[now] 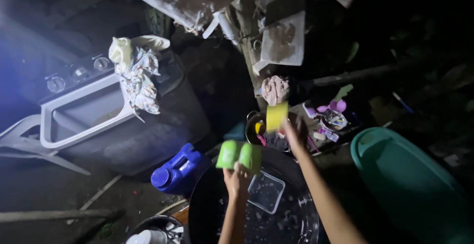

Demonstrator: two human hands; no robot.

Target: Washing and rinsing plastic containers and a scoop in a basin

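Observation:
My left hand (pixel 237 180) holds up two light green plastic cups (pixel 239 155) side by side, over a big dark basin (pixel 207 209) of soapy water. A clear square container (pixel 266 191) floats in that basin just right of the hand. My right hand (pixel 295 134) reaches farther out and holds a yellow cup (pixel 276 116) above a metal pot (pixel 254 125) crowded with small utensils. Both arms stretch forward from the bottom edge of the view.
A blue jug (pixel 178 171) lies left of the basin. A washing machine (pixel 84 111) with crumpled cloth (pixel 137 74) on it stands at the left. A teal tub (pixel 410 180) sits right; pink toys (pixel 333 113) and a rag (pixel 274 89) lie behind the pot.

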